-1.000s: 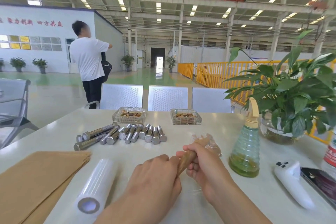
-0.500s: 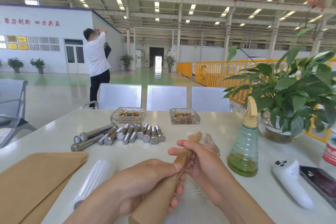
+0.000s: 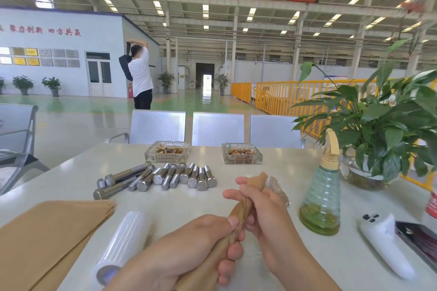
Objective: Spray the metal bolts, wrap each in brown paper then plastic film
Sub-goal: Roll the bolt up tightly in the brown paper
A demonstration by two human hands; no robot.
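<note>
Both hands hold one bolt rolled in brown paper, tilted away from me above the table. My left hand grips its near end. My right hand curls round its far half, and the paper tip sticks out past the fingers. Several bare metal bolts lie in a row further back on the left. A stack of brown paper sheets lies at the near left, with a roll of plastic film beside it. The green spray bottle stands to the right. A film-wrapped bolt lies just behind my right hand.
Two glass ashtrays sit at the table's far side. A potted plant stands at the right; a white controller and a dark phone lie near the right edge. Metal chairs stand behind the table, and a person beyond them.
My left hand slid down to grip the near end of the paper-wrapped bolt, and the bundle rose and tilted. The person in the background walked right and raised their arms.
</note>
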